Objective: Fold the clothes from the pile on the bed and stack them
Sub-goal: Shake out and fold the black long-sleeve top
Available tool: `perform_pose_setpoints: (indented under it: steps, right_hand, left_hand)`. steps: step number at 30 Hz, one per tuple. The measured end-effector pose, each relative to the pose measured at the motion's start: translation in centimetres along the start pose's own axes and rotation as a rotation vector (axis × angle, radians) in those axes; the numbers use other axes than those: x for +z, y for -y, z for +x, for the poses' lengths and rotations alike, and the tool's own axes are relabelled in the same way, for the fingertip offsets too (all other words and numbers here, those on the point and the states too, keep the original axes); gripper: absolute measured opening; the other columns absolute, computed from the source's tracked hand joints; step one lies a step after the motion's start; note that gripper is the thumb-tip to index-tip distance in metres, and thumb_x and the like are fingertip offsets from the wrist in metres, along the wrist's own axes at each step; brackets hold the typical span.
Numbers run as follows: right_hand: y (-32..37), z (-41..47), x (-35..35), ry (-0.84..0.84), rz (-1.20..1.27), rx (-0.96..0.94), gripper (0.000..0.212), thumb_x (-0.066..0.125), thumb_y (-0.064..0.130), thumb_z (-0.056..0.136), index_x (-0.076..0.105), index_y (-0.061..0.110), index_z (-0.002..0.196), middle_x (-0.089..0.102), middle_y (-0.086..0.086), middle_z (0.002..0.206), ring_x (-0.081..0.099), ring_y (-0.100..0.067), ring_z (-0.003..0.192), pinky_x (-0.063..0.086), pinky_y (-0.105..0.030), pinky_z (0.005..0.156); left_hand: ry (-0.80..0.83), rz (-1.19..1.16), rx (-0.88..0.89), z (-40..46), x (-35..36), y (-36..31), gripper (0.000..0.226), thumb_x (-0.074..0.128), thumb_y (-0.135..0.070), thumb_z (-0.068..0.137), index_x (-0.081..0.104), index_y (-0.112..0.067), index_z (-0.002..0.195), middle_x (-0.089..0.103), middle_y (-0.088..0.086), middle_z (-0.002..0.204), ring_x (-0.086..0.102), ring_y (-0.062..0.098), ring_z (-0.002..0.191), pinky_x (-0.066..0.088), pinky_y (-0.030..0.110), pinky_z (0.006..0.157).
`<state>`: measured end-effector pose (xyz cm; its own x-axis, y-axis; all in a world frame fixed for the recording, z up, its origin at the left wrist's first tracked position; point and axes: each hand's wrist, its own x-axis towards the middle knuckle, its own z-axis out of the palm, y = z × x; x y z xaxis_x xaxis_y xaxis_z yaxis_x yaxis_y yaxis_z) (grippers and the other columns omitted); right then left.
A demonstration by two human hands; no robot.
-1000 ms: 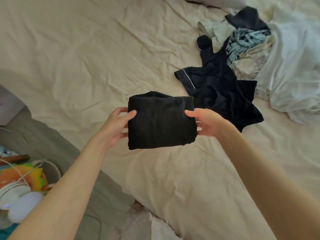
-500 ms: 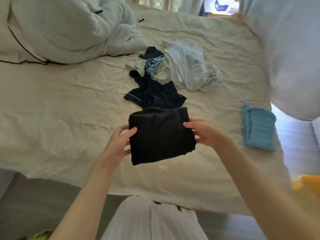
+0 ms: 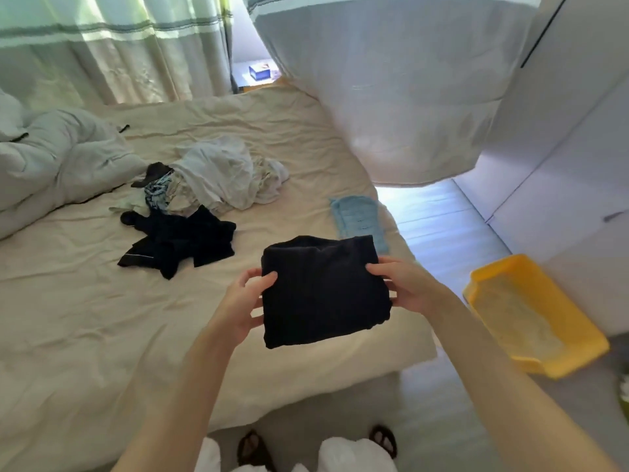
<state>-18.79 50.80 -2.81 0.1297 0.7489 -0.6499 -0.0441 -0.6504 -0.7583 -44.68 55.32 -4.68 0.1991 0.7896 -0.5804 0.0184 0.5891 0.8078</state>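
Observation:
A folded black garment (image 3: 323, 291) hangs in the air over the bed's near right corner. My left hand (image 3: 243, 303) grips its left edge, thumb on top. My right hand (image 3: 403, 289) grips its right edge the same way. Just beyond it, a folded light blue cloth (image 3: 357, 218) lies on the cream bed sheet (image 3: 85, 318). The unfolded pile (image 3: 211, 185) of white, patterned and pale clothes sits mid-bed, with a loose dark navy garment (image 3: 183, 243) spread in front of it.
A rumpled white duvet (image 3: 58, 161) fills the bed's far left. A yellow plastic tray (image 3: 531, 311) sits on the floor to the right of the bed. A hanging white sheet (image 3: 391, 86) and a white wardrobe (image 3: 571, 131) stand beyond. Curtains close the back.
The view has swung up and to the right. Both hands have carried the folded black garment rightward, from over the dark navy garment towards the blue cloth at the bed's right edge.

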Motion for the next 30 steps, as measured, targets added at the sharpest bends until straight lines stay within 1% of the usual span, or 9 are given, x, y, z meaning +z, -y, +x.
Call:
perform_pose_setpoints:
  steps: [3, 7, 10, 13, 19, 24, 27, 28, 30]
  right_hand:
    - [-2.6, -1.0, -6.5, -0.035, 0.029, 0.02, 0.022, 0.051, 0.017, 0.095, 0.065, 0.025, 0.11, 0.066, 0.002, 0.107, 0.059, -0.02, 0.096, 0.047, -0.032, 0.072]
    - [-5.1, -1.4, -15.7, -0.086, 0.002, 0.056, 0.016, 0.054, 0.018, 0.094, 0.065, 0.029, 0.096, 0.066, 0.004, 0.105, 0.059, -0.018, 0.096, 0.048, -0.032, 0.069]
    - [-6.3, -1.0, -21.0, -0.121, -0.062, 0.11, 0.013, 0.053, 0.017, 0.094, 0.062, 0.027, 0.093, 0.063, 0.006, 0.103, 0.056, -0.014, 0.091, 0.045, -0.032, 0.067]
    - [-6.5, 0.6, -24.5, -0.114, -0.154, 0.144, 0.013, 0.053, 0.017, 0.094, 0.063, 0.023, 0.101, 0.062, 0.005, 0.106, 0.055, -0.013, 0.092, 0.043, -0.037, 0.077]
    - [-4.6, 6.0, -27.0, -0.065, -0.283, 0.2, 0.023, 0.054, 0.018, 0.094, 0.061, 0.019, 0.116, 0.062, 0.002, 0.113, 0.054, -0.018, 0.103, 0.041, -0.039, 0.083]
    - [-1.1, 12.4, -28.0, -0.021, -0.4, 0.191, 0.018, 0.055, 0.02, 0.093, 0.066, 0.02, 0.108, 0.065, 0.002, 0.109, 0.058, -0.014, 0.099, 0.043, -0.036, 0.08]
    - [1.5, 16.2, -28.4, -0.007, -0.457, 0.15, 0.016, 0.055, 0.02, 0.092, 0.067, 0.018, 0.101, 0.067, 0.0, 0.107, 0.06, -0.017, 0.099, 0.047, -0.039, 0.085]
    - [2.2, 17.1, -28.5, -0.003, -0.473, 0.148, 0.015, 0.055, 0.021, 0.093, 0.067, 0.017, 0.1, 0.067, -0.001, 0.106, 0.06, -0.017, 0.098, 0.048, -0.038, 0.084]
    - [3.3, 18.3, -28.9, 0.009, -0.478, 0.141, 0.014, 0.054, 0.021, 0.094, 0.067, 0.019, 0.097, 0.067, 0.0, 0.104, 0.061, -0.014, 0.092, 0.049, -0.03, 0.072]
  left_hand:
    - [0.033, 0.016, -0.024, -0.3, 6.5, 1.7, 0.023, 0.06, -0.026, 0.091, 0.054, -0.02, 0.112, 0.064, 0.004, 0.107, 0.062, 0.023, 0.098, 0.049, 0.038, 0.072]
    - [0.055, -0.024, -0.116, -0.4, 15.8, 5.0, 0.026, 0.061, -0.025, 0.09, 0.053, -0.018, 0.113, 0.064, 0.006, 0.109, 0.062, 0.025, 0.098, 0.051, 0.04, 0.074]
    - [0.077, -0.037, -0.22, -0.4, 21.3, 7.3, 0.024, 0.059, -0.024, 0.092, 0.051, -0.016, 0.113, 0.062, 0.007, 0.112, 0.061, 0.025, 0.099, 0.051, 0.041, 0.076]
    - [0.07, -0.06, -0.289, 0.1, 24.9, 8.9, 0.024, 0.056, -0.023, 0.094, 0.048, -0.015, 0.116, 0.058, 0.009, 0.118, 0.059, 0.026, 0.102, 0.051, 0.04, 0.075]
    - [-0.004, -0.143, -0.374, 4.0, 28.0, 10.2, 0.033, 0.053, -0.019, 0.096, 0.041, -0.012, 0.125, 0.054, 0.01, 0.123, 0.058, 0.028, 0.104, 0.052, 0.039, 0.068]
    - [-0.045, -0.237, -0.412, 9.5, 29.3, 9.7, 0.03, 0.054, -0.019, 0.095, 0.043, -0.011, 0.122, 0.056, 0.01, 0.12, 0.06, 0.027, 0.1, 0.052, 0.038, 0.065]
    - [-0.087, -0.29, -0.389, 12.6, 30.4, 8.3, 0.018, 0.053, -0.019, 0.095, 0.046, -0.014, 0.111, 0.058, 0.007, 0.113, 0.062, 0.023, 0.095, 0.053, 0.039, 0.067]
    - [-0.101, -0.302, -0.387, 13.3, 30.7, 7.8, 0.016, 0.053, -0.019, 0.095, 0.046, -0.013, 0.109, 0.058, 0.007, 0.111, 0.062, 0.022, 0.093, 0.053, 0.04, 0.068]
    - [-0.12, -0.308, -0.378, 14.6, 31.2, 6.9, 0.021, 0.053, -0.019, 0.095, 0.044, -0.011, 0.112, 0.059, 0.007, 0.111, 0.062, 0.022, 0.093, 0.053, 0.04, 0.068]
